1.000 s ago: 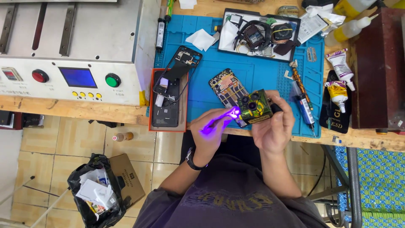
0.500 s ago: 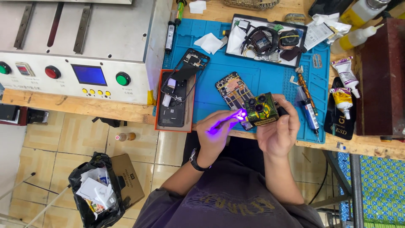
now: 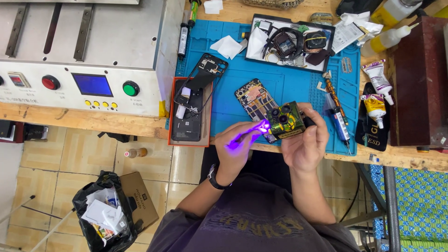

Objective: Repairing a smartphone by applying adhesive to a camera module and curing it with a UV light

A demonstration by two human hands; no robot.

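Note:
My right hand [image 3: 304, 145] grips a small green-gold camera module [image 3: 285, 120] with round lenses, just above the front edge of the blue work mat [image 3: 289, 86]. My left hand [image 3: 238, 148] holds a thin pen light [image 3: 246, 135] whose tip glows purple against the module's left side. Right behind the module an opened phone [image 3: 253, 99] with exposed boards lies on the mat. A wristwatch sits on my left wrist.
A grey machine [image 3: 79, 56] with a blue screen, red and green buttons fills the left bench. A phone back in an orange frame [image 3: 189, 112] lies at the mat's left. A black parts tray [image 3: 291, 42], tubes, bottles and a screwdriver [image 3: 337, 115] stand right. A rubbish bag [image 3: 105, 212] sits on the floor.
Both hands stay together on the module and the light; only the view has drifted a little, with the bench sliding down and to the right in the picture.

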